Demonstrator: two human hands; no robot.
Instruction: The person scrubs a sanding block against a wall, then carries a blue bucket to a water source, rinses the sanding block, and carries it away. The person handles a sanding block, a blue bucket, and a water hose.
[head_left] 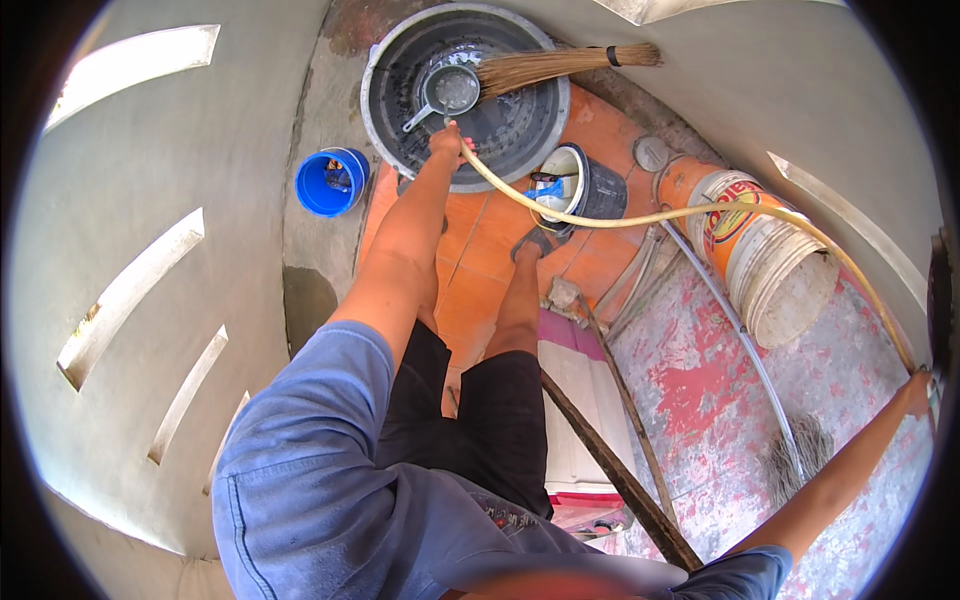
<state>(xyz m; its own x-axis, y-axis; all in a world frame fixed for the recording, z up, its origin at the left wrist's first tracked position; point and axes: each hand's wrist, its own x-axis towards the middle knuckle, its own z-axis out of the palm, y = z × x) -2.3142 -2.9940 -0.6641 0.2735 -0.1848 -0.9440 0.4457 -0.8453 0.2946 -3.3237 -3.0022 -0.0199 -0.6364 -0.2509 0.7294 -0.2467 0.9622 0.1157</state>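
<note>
My left hand (450, 143) is closed around the end of a yellowish hose (620, 221), just over a big dark basin (378, 140). In the basin a grey dipper (416, 118) holds what looks like bubbling water, right at the hose's tip. The bristles of a stick broom (530, 70) reach over the basin's rim. At the far right edge, my right hand (918, 390) is by the wall where the hose runs down. Its fingers are mostly hidden there, so whether they grip anything cannot be made out.
A blue pail (322, 190) stands left of the basin, a dark bucket (605, 190) with a blue-handled brush (545, 190) to its right. A large white-and-orange bucket (745, 245) lies tipped. A mop (795, 455) and wooden poles (620, 465) lie near my legs. Walls rise on both sides.
</note>
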